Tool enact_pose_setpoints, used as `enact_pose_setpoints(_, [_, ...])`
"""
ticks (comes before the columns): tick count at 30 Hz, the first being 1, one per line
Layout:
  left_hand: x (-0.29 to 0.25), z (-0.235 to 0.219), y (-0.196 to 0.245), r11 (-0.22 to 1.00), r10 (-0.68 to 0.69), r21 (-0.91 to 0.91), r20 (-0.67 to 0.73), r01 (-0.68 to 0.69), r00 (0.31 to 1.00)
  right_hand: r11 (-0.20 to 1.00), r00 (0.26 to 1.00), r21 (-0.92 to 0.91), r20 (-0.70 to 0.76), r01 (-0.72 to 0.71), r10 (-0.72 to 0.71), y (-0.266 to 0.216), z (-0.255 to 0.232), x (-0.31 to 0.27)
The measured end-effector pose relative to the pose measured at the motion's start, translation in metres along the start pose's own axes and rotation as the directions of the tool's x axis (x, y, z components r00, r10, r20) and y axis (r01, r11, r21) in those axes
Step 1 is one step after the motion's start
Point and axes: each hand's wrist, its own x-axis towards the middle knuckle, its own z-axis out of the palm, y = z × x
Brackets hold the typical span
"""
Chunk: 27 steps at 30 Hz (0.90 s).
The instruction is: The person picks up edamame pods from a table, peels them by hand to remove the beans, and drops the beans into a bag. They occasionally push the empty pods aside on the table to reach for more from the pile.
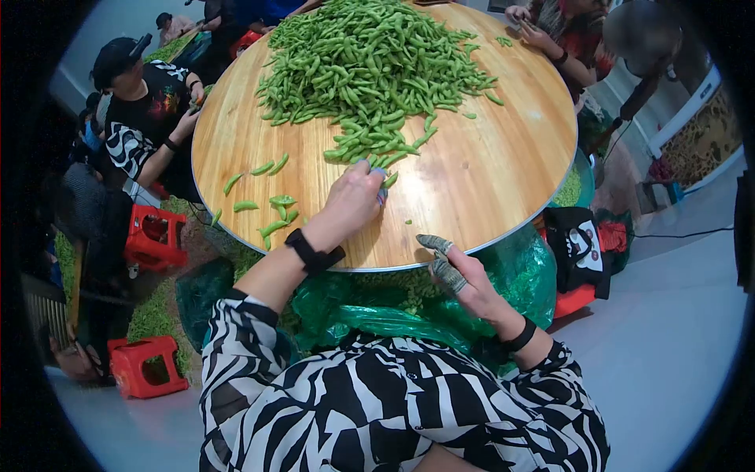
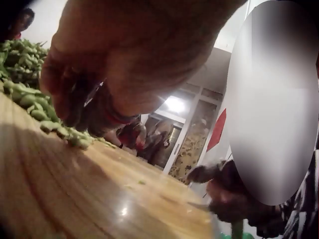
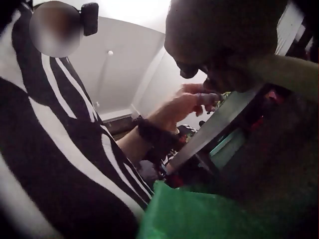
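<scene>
A large heap of green edamame pods (image 1: 370, 59) covers the far half of the round wooden table (image 1: 511, 149). My left hand (image 1: 352, 200) is at the heap's near edge, fingers curled down among the pods, with a bluish wrap on a fingertip. A green pod (image 1: 391, 180) sticks out beside those fingertips, pinched there. In the left wrist view the left hand (image 2: 129, 59) arches over the pods (image 2: 37, 107). My right hand (image 1: 472, 287) hangs at the table's front edge, its wrapped thumb and finger apart with nothing visible between them.
Several loose pods (image 1: 275, 208) lie at the table's left. A green plastic bag (image 1: 503, 275) with shelled beans sits under the front edge. Red stools (image 1: 149, 367) stand at the left. A person (image 1: 138, 110) sits at the left rim, others around the far side and right.
</scene>
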Motion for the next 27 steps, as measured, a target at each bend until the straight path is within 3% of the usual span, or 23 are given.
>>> enact_pose_setpoints(3, [0.005, 0.003, -0.004, 0.999, 0.035, -0.039, -0.041, -0.037, 0.999, 0.965, 0.997, 0.256, -0.025, -0.06, 0.069, 0.003, 0.002, 0.002])
enact_pose_setpoints(6, [-0.002, -0.013, 0.01, 0.897, -0.141, -0.401, 0.137, 0.185, 0.98, 0.884, 0.992, 0.461, -0.051, -0.079, 0.115, 0.01, 0.004, 0.009])
enact_pose_setpoints(7, [-0.006, -0.019, 0.021, 0.771, -0.179, -0.581, 0.197, 0.261, 0.964, 0.852, 0.991, 0.519, -0.061, -0.074, 0.123, 0.013, 0.005, 0.011])
enact_pose_setpoints(9, [-0.016, -0.031, 0.046, 0.4, -0.215, -0.827, 0.333, 0.394, 0.918, 0.764, 0.982, 0.642, -0.095, -0.067, 0.166, 0.001, 0.012, 0.014])
enact_pose_setpoints(12, [-0.03, -0.039, 0.062, 0.23, -0.171, -0.862, 0.422, 0.452, 0.89, 0.63, 0.98, 0.769, -0.022, -0.109, 0.197, -0.009, 0.013, 0.016])
enact_pose_setpoints(13, [-0.034, -0.032, 0.067, 0.156, -0.196, -0.9, 0.376, 0.407, 0.906, 0.594, 0.984, 0.795, 0.024, -0.126, 0.177, -0.003, 0.012, 0.016])
enact_pose_setpoints(16, [-0.039, -0.031, 0.072, 0.042, -0.265, -0.872, 0.461, 0.488, 0.847, 0.516, 0.989, 0.848, 0.067, -0.125, 0.129, -0.007, 0.014, 0.015])
enact_pose_setpoints(19, [-0.044, -0.025, 0.065, 0.093, -0.233, -0.88, 0.436, 0.467, 0.869, 0.527, 0.993, 0.843, 0.066, -0.106, 0.093, -0.008, 0.014, 0.014])
enact_pose_setpoints(23, [-0.048, -0.028, 0.068, 0.051, -0.209, -0.898, 0.419, 0.438, 0.884, 0.606, 0.997, 0.792, 0.055, -0.071, 0.046, -0.01, 0.015, 0.013])
enact_pose_setpoints(27, [-0.051, -0.021, 0.07, 0.041, -0.24, -0.913, 0.386, 0.406, 0.891, 0.665, 0.994, 0.744, -0.007, -0.07, 0.112, -0.013, 0.019, 0.013])
